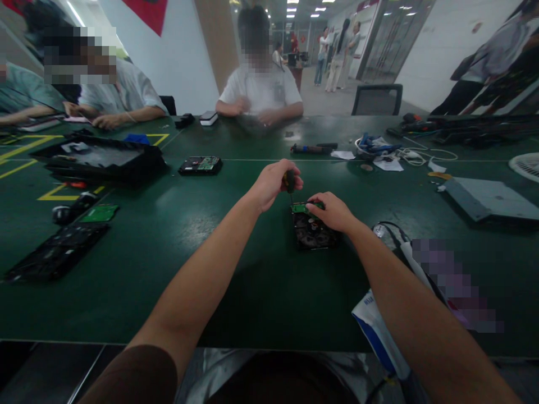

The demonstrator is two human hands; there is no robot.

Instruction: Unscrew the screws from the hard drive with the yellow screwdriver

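A black hard drive lies on the green table in front of me, its green circuit board at the far end. My left hand is closed round the handle of a screwdriver, held upright with its tip down on the circuit board. My right hand rests on the drive's far right corner, fingers pressed on the board and holding it still.
Another hard drive lies further back to the left. A dismantled laptop, a loose green board and a black panel are at the left. Cables and tools sit back right, a grey cover at right. Co-workers sit across the table.
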